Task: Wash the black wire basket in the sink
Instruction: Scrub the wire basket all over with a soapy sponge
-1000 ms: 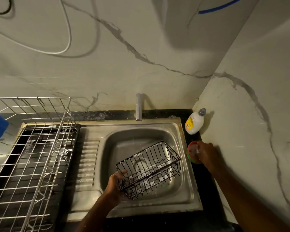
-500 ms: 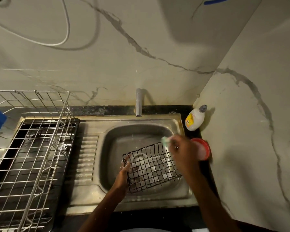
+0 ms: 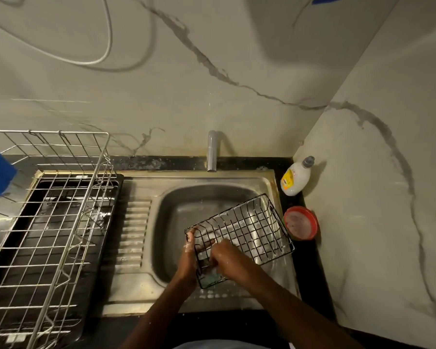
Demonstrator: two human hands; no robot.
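Over the steel sink [image 3: 262, 182], the left hand [image 3: 189, 258] grips the tilted black wire basket [image 3: 247, 230]; the right hand [image 3: 228, 260], fingers curled, presses a half-hidden greenish scrubber [image 3: 212, 277] inside.

Bottle [image 3: 296, 178] label yellow, print too small to read.

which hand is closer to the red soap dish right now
Right. The right hand is inside the black wire basket, with the red soap dish beyond the basket's far end. The left hand grips the basket's opposite edge, farther away.
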